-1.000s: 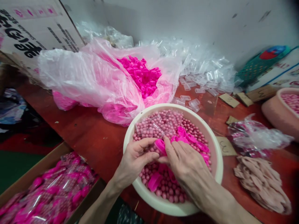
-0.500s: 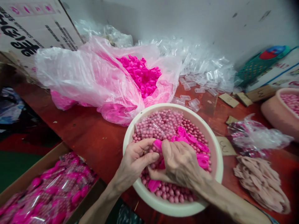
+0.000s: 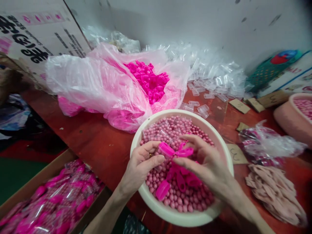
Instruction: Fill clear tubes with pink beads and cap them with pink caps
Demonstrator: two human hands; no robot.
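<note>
A cream basin (image 3: 146, 198) full of small pink balls (image 3: 180, 200) sits in front of me, with several bright pink caps (image 3: 162, 190) lying on the balls. My left hand (image 3: 142, 164) pinches a small clear tube with a pink cap (image 3: 165, 150) above the basin. My right hand (image 3: 207, 162) holds another pink cap (image 3: 185, 152) between thumb and fingers, right beside the capped tube. Both hands hover over the middle of the basin.
A clear plastic bag of pink caps (image 3: 146, 79) lies behind the basin, with a heap of clear tubes (image 3: 214, 78) to its right. A cardboard box of filled tubes (image 3: 56, 201) stands lower left. A second pink basin (image 3: 294, 117), paper slips (image 3: 275, 191) and a crumpled bag (image 3: 268, 144) lie right.
My right hand rose out of the balls and turned palm up with a pink cap. The left hand kept its grip on the capped tube. The view shifted slightly.
</note>
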